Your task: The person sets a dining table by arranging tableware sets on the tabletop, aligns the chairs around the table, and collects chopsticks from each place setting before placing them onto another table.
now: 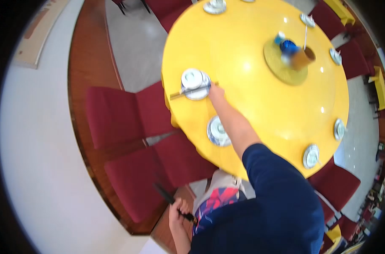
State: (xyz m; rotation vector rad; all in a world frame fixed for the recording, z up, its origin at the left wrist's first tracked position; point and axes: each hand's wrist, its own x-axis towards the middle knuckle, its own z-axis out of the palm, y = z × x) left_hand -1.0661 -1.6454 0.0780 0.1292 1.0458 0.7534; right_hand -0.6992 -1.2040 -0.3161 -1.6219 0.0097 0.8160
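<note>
My right hand [217,91] reaches across to the place setting at the table's left edge. Its fingers are closed at the right end of a pair of chopsticks [175,96], which lies across a patterned plate [198,96] in front of a white bowl [191,78]. Low in the view, beside my body, my left hand [178,211] is wrapped round a long black stick-like bundle [163,192]. Blur hides whether that bundle is one piece or several. Nearer to me, a second plate with a bowl [218,130] is partly covered by my right forearm.
The round table has a yellow cloth [226,46] and a glass turntable bearing a blue item [288,45] and a brown cup-like container [303,58]. Several more settings ring the edge. Dark red chairs [112,116] stand at the left, near a white wall [31,135].
</note>
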